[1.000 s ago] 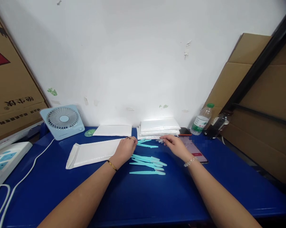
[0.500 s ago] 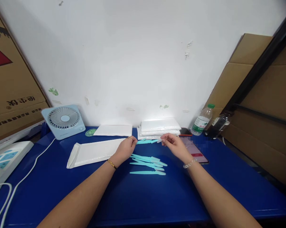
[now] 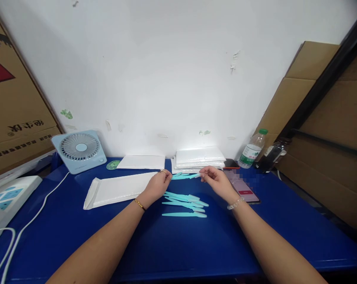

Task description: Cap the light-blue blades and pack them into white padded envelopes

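Several turquoise razors (image 3: pixel 183 204), apparently, on blue table (image 3: pixel 178 244), white wall (image 3: pixel 172 79) behind.

A glossy blue table (image 3: pixel 178 248) fills the lower part of the frame. At its centre lie several turquoise razors (image 3: pixel 184 202), most overlapping, one apart just below. Left of centre lies a white padded envelope (image 3: pixel 116 190); behind it, along the wall, another flat envelope (image 3: pixel 141 162) and a green disc (image 3: pixel 112 165). A stack of white envelopes (image 3: pixel 200 155) sits right of centre. A pale-blue fan (image 3: pixel 81 147) and white cable (image 3: pixel 44 204) are at left; a clear bottle (image 3: pixel 249 156) and a pink-screened device (image 3: pixel 246 189) are at right.
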Available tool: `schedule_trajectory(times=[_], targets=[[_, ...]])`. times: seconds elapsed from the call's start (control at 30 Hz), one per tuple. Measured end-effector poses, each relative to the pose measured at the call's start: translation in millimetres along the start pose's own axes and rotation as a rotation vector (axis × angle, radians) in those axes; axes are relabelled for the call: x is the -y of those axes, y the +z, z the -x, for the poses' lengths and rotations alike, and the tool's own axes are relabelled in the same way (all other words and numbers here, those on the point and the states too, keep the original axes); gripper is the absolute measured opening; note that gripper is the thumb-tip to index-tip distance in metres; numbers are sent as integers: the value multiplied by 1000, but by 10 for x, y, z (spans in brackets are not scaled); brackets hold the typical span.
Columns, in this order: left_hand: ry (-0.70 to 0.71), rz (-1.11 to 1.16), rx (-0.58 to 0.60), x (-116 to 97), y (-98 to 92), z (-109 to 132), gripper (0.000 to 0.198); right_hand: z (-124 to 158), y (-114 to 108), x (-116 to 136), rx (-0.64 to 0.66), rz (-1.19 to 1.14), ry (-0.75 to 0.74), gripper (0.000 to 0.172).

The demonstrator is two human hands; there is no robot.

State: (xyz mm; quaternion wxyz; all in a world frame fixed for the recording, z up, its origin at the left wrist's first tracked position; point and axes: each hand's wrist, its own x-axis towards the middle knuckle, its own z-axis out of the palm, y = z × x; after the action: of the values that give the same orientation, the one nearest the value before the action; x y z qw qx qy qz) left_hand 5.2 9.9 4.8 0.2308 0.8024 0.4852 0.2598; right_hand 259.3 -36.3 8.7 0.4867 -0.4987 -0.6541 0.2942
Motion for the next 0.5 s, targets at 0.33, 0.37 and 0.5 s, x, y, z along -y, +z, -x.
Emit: schedule_trajectory(times=[0.33, 0.37, 0.5], targets=[[107, -188, 102, -19, -66, 29, 17, -56, -171, -194, 140, 283, 16, 18], [121, -254, 27, -11, -58, 24, 16, -75, -197, -264, 66, 392, -15, 16], [105, -429, -95, 73, -3, -11, 21, -126, -251, -469, 45, 655, -92, 22]])
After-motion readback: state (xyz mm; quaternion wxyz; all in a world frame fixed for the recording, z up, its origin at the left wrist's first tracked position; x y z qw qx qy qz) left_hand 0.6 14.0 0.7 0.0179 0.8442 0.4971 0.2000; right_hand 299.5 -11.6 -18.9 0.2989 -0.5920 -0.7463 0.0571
